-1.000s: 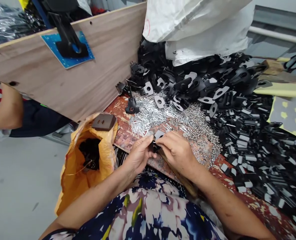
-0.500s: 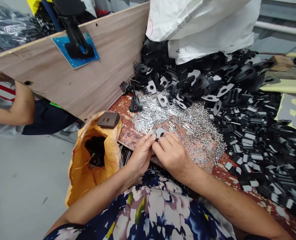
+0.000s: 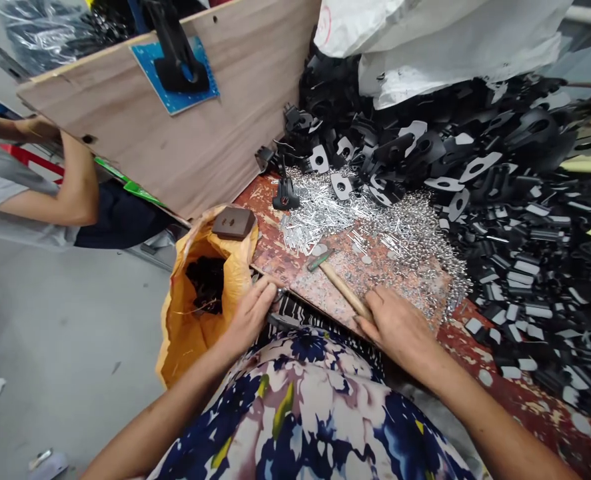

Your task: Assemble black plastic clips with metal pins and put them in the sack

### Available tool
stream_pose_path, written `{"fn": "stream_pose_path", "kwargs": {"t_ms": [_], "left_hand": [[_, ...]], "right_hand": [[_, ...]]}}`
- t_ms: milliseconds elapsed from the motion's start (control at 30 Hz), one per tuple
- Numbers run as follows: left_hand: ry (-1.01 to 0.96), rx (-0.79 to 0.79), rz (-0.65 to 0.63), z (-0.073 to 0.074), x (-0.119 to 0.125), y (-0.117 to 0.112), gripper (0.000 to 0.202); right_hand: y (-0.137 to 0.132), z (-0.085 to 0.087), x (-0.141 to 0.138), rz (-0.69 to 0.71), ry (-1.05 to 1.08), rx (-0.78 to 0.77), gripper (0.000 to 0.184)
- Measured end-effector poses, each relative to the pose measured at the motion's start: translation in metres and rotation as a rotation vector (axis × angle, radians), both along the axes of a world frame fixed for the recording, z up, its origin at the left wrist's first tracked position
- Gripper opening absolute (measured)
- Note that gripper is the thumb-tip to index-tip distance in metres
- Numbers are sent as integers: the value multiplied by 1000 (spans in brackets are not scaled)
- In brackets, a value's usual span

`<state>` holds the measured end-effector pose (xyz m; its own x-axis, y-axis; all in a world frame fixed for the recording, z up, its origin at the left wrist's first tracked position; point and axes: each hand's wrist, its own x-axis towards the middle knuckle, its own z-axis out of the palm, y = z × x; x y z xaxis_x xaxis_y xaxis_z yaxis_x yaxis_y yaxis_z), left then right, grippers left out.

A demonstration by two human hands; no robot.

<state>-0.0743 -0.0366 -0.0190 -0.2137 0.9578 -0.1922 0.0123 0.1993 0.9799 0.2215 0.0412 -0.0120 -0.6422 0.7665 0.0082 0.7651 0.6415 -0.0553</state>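
Observation:
A hammer (image 3: 342,287) with a wooden handle and a small greenish head lies across the worktop, its head pointing up and left. My right hand (image 3: 398,327) is closed around the end of the handle. At the worktop's front edge, beside the yellow sack, my left hand (image 3: 255,307) is closed with the thumb and fingers together. They pinch a black plastic clip (image 3: 284,321), largely hidden by the fingers and low against my patterned clothing. Beyond the hammer head lies a pile of loose silver metal pins (image 3: 315,217).
A big heap of black plastic clips (image 3: 520,247) covers the right and back. The yellow sack (image 3: 175,333) stands at the left with a brown block (image 3: 234,222) on its rim. A wooden board (image 3: 245,87) rises behind; a person's arm (image 3: 78,180) shows beyond it.
My hands were together over a clip with a grey tab; now they are apart. The left has moved left and down, the right has moved right and taken hold of the hammer.

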Motion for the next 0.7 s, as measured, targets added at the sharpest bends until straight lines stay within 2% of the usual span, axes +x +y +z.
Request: {"fn": "stream_pose_path", "kwargs": {"t_ms": [100,200,267,367,433,500,600,700], "left_hand": [[33,21,29,-20,15,9,29],[105,36,23,-36,22,18,30],[124,39,22,-42,22,22,36],[139,41,42,-46,21,22,41],[150,43,60,-48,21,22,41],[167,48,72,-49,22,22,41],[191,51,66,-50,22,22,41],[202,42,56,-50,20,22,42]], "right_hand": [[-2,-4,9,-72,39,-103,5],[-5,8,14,-87,110,-158,24],[-8,20,16,-51,214,-115,39],[-16,32,15,12,420,1,59],[-20,31,10,56,498,81,67],[-23,25,3,102,440,117,65],[-24,19,-3,126,281,92,55],[-25,25,-1,102,354,112,60]]}}
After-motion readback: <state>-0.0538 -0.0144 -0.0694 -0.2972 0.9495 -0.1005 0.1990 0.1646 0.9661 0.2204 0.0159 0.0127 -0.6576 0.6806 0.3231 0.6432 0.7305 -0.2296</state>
